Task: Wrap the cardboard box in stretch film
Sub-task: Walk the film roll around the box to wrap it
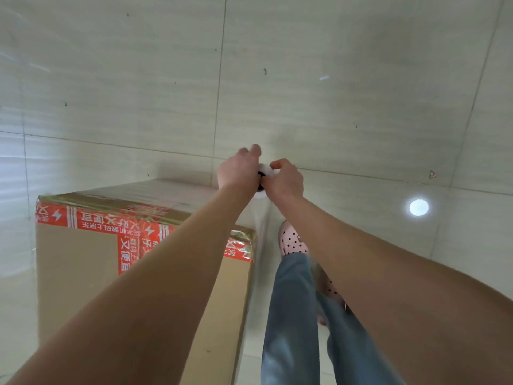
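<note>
Pale floor tiles (361, 107) fill the view, and the box (77, 273) stands on them at the left, sealed with red tape (91, 219). A glossy layer of film (172, 190) already lies over its far part. The roll (265, 168) stands upright just past the box's far right corner, close to a spotted shoe (293, 241). It is probably kept on end there so the film feeds out flat against the side and stays taut as it turns the corner.

Both arms reach forward to the roll's top end. The left hand (238, 172) grips it from the left; most of its fingers (254, 150) curl down over the end, though one or two seem raised. The right hand (286, 182) meets it from the other side, its fingers (277, 163) bent tight and pinching the white rim beside the dark core. With two hands on one end, the person can likely steer and brake the roll at once. How the lower end is supported is hidden.
</note>
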Available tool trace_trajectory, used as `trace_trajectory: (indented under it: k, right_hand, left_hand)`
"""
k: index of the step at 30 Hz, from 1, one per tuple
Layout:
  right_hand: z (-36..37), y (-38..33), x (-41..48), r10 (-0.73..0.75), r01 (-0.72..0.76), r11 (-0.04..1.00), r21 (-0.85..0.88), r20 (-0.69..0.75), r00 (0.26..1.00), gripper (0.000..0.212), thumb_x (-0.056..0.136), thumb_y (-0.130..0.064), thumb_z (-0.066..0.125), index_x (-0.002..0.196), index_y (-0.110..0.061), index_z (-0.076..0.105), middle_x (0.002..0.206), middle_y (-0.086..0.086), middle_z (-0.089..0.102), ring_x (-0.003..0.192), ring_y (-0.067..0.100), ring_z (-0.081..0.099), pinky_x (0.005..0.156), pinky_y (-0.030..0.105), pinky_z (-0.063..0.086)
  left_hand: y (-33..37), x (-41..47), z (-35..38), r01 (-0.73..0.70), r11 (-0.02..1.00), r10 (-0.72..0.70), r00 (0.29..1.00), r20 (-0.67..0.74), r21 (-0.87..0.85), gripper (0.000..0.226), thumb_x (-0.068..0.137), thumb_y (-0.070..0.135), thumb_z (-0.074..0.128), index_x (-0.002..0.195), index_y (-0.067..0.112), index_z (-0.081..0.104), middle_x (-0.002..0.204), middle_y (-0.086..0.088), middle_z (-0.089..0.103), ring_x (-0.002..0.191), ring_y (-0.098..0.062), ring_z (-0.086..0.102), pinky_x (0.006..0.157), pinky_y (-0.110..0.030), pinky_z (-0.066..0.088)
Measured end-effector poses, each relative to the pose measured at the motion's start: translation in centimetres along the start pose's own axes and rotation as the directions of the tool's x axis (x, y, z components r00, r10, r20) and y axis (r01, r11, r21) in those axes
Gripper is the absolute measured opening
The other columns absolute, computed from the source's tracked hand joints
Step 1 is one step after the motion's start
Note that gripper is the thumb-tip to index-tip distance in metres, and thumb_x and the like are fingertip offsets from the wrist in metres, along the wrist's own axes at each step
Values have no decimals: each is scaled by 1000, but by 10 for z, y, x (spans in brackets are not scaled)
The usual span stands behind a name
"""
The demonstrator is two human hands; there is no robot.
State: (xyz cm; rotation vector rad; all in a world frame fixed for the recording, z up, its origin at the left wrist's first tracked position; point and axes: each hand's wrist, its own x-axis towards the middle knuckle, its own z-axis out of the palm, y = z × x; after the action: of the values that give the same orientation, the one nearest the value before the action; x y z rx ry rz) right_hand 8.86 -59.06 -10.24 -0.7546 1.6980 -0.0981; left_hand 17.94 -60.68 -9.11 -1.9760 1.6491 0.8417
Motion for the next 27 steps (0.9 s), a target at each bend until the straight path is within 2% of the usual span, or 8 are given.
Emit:
trace_trajectory:
  k: [3,7,11,14,17,20,25,27]
  right_hand:
    - [-7,-4,5,-13,14,998,-63,21,1000,30,87,-22,60,117,-17,56,97,-4,53,82,17,51,69,25,37]
    - [-10,-9,11,-30,32,995,-97,25,999,34,84,-26,62,118,-20,58,108,-2,63,85,16,53,72,25,37]
    - [-4,-19,12,-70,69,995,-71,-7,998,49,81,-25,63,128,-21,49,122,3,56,95,19,55,72,26,36]
    - [4,-33,14,-55,55,995,-79,1,998,56,81,-29,64,132,-20,42,125,4,51,91,20,52,70,26,36]
    - [15,-47,20,-100,102,990,-100,30,995,40,83,-25,62,121,-17,52,112,2,60,93,21,58,69,26,38]
    - [24,-58,21,-110,114,984,-138,34,993,24,83,-19,61,107,-18,58,100,1,61,83,19,55,63,25,36]
    - [32,-61,20,-112,116,977,-177,31,993,24,85,-19,62,109,-16,60,106,4,65,89,20,58,70,26,39]
    - [30,-64,24,-107,112,977,-181,39,994,26,85,-19,62,110,-17,60,107,4,65,90,21,60,70,26,39]
  left_hand:
    - [6,7,-3,-179,961,174,984,42,209,39,84,12,57,121,15,48,111,-9,54,91,-32,61,65,-33,42]
    - [4,16,-9,-185,955,181,983,39,231,23,86,11,53,110,11,51,106,-10,54,89,-31,59,65,-33,40]
    - [-12,23,-14,59,998,-59,998,-2,-27,10,84,9,50,94,10,53,89,-10,56,76,-28,51,60,-33,40]
    - [-30,28,-17,293,912,-302,953,15,-286,7,83,19,53,86,13,52,83,-5,59,76,-25,57,58,-30,40]
    - [-46,31,-20,437,780,-427,895,130,-448,14,81,28,55,87,15,54,81,-4,68,77,-23,67,64,-29,51]
    - [-60,31,-24,466,704,-407,883,232,-536,21,82,24,57,95,7,57,76,-8,69,72,-23,70,72,-37,59]
    - [-60,32,-32,216,955,-216,976,20,-201,29,89,18,57,116,13,49,107,-6,58,93,-28,60,64,-33,42]
    - [-54,36,-33,111,991,-113,993,-28,-74,30,89,14,55,118,13,47,110,-7,55,93,-29,60,63,-34,40]
